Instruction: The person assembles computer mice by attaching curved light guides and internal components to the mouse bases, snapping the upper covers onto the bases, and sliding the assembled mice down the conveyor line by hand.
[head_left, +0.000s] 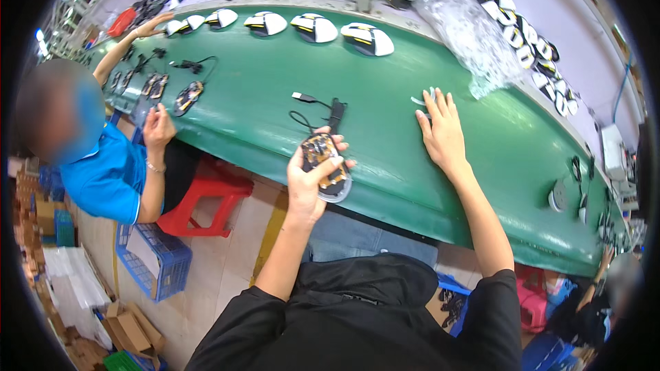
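The uncovered computer mouse (320, 156) is above the tabletop (385, 113), by its near edge, gripped between the left hand (306, 184)'s thumb and fingers. It looks light and stiff, its bare board probably fragile; the rim seems the safest hold. Its long axis runs front to back: cable (336, 115) end toward the tabletop's middle, rounded end toward its near edge, angled slightly rightward. The right hand (443, 132), fingers loosely spread, touches the tabletop beside a pale strip (417, 101).

Bright light; glare on green work surface (385, 124); edges bent, corners black.
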`<state>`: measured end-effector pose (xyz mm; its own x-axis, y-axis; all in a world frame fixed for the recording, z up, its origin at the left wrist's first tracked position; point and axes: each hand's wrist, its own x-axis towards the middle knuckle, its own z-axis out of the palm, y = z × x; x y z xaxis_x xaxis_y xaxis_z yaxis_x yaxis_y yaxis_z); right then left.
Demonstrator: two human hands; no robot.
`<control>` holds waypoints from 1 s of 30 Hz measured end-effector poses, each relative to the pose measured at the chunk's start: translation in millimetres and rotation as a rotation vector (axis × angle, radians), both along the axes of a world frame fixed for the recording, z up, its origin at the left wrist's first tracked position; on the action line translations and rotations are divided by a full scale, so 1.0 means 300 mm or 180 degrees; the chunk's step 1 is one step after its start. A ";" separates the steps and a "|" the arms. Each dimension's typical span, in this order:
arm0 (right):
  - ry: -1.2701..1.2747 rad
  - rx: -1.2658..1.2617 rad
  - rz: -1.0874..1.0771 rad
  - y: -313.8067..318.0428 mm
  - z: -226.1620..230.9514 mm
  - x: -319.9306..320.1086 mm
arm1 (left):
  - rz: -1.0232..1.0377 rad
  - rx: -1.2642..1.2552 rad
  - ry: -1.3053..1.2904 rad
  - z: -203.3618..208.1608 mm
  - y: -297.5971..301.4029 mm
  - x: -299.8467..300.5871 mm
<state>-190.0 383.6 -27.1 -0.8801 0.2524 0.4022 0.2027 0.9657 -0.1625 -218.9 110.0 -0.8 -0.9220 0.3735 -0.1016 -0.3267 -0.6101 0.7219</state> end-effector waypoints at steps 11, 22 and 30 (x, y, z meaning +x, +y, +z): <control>0.0707 -0.0166 0.0741 -0.064 0.093 -0.100 | -0.0201 0.0059 -0.0102 0.015 -0.014 0.001; 0.0639 -0.2752 0.0302 -0.165 0.248 -0.059 | -0.0227 0.0063 -0.0142 0.017 -0.055 -0.005; -0.0162 -0.4543 0.0944 -0.331 0.248 0.116 | -0.0058 0.0376 -0.0374 0.050 -0.022 -0.001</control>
<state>-155.1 284.4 47.3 -0.9751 0.2127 -0.0623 0.0636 -0.0007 -0.9980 -219.0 103.3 14.3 -0.8994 0.4058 -0.1626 -0.4163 -0.6817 0.6017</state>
